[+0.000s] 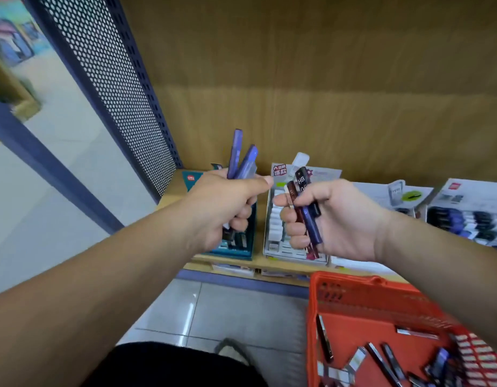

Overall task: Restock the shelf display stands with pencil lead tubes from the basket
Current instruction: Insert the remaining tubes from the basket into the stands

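Observation:
My left hand (227, 202) grips two purple lead tubes (243, 160) that stick up above my fist, over the teal display stand (241, 247) on the shelf. My right hand (333, 219) holds a bunch of tubes (304, 208): a black one marked HB, a dark red one and a blue one. It hovers in front of the white display stand (272, 219), whose slots hold white-capped tubes. The red basket (353, 297) at lower right holds several loose lead tubes (381, 358).
More display stands (470, 216) with dark tubes sit on the wooden shelf (258, 262) to the right. A dark perforated metal panel (116, 88) bounds the shelf on the left. Grey tiled floor (213, 308) lies below the shelf edge.

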